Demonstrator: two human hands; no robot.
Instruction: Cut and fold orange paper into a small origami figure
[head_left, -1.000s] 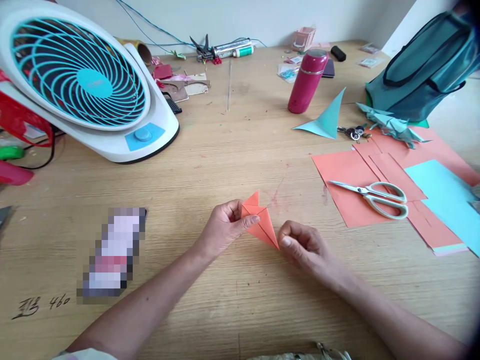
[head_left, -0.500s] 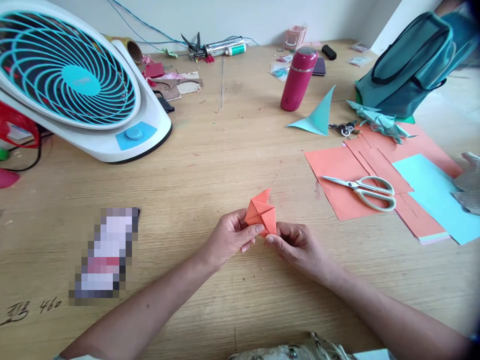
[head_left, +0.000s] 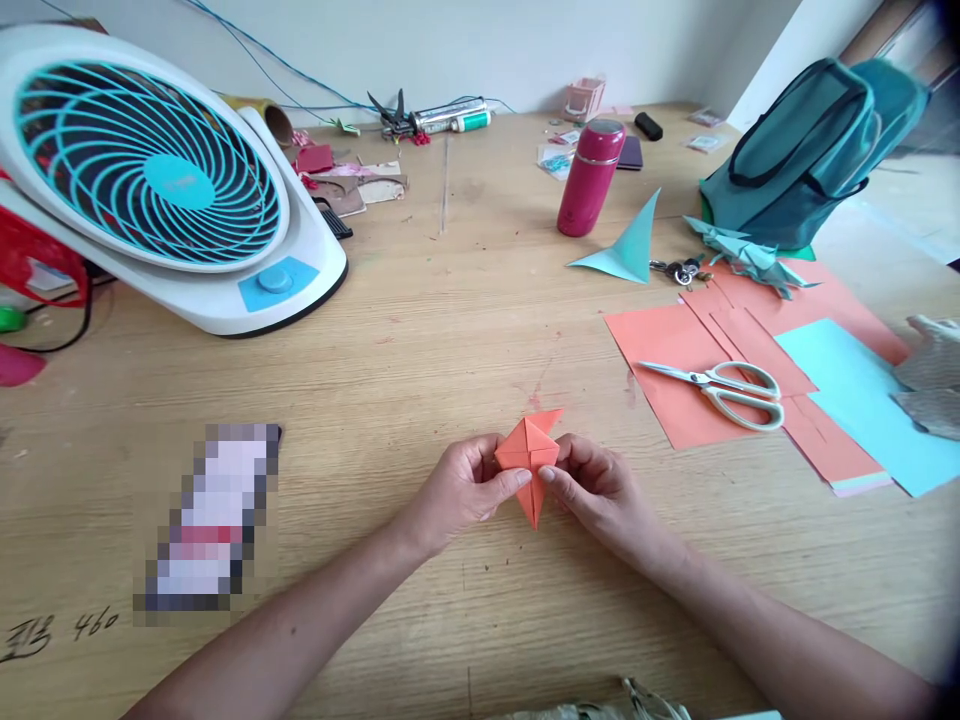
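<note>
A small folded orange paper is held between both hands over the front middle of the table. One point of it juts up to the right, and a narrow point hangs down toward me. My left hand pinches its left side, thumb on the front face. On the opposite side, my right hand grips the edge between thumb and fingers. The fingers behind the paper are partly hidden. Scissors with pale handles lie to the right on orange paper sheets.
A white and blue fan stands at the left, above a blurred-out phone. A pink flask, folded blue paper, keys and a teal bag are at the back right. A light blue sheet lies near the scissors.
The folded paper has turned in my hands: a narrow point now shows at its bottom and the upper tip leans right. My right hand has moved slightly up its side.
</note>
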